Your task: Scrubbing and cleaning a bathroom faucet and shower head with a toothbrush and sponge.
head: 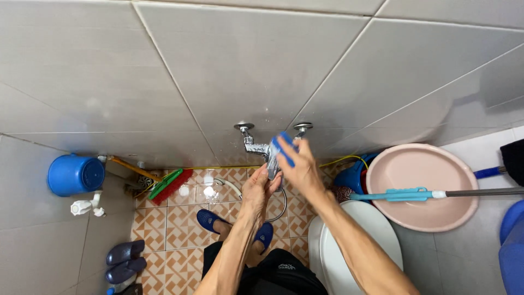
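Head view, looking down. Blue sponge (285, 148) pressed against chrome mixer tap (266, 150), wall-mounted on grey tiled wall (245, 65) via two round flanges. Sponge probably soft, light, wet, so compressible & apt to slip if pinched at a corner; best taken across its broad faces w/ fingers wrapped. Tap rigid, fixed, smooth metal, likely slick when wet; body gives a firm brace, lever end probably swivels, so better gripped at the body. Right hand (299, 166) curled closed round sponge, fingers over top of tap. Left hand (256, 191) just below, fingers partly curled, touching underside of tap; whether gripping anything could not be told. Chrome shower hose (281, 205) looped beneath. Further out: patterned orange floor tiles (169, 224), blue slippers (210, 219) on feet, spare dark pair (125, 261) at left. Green & red broom (169, 184) near wall, blue bucket (75, 175) far left. Right side: white toilet (349, 246), pink basin (420, 186) w/ mop handle (436, 193) lying across it.
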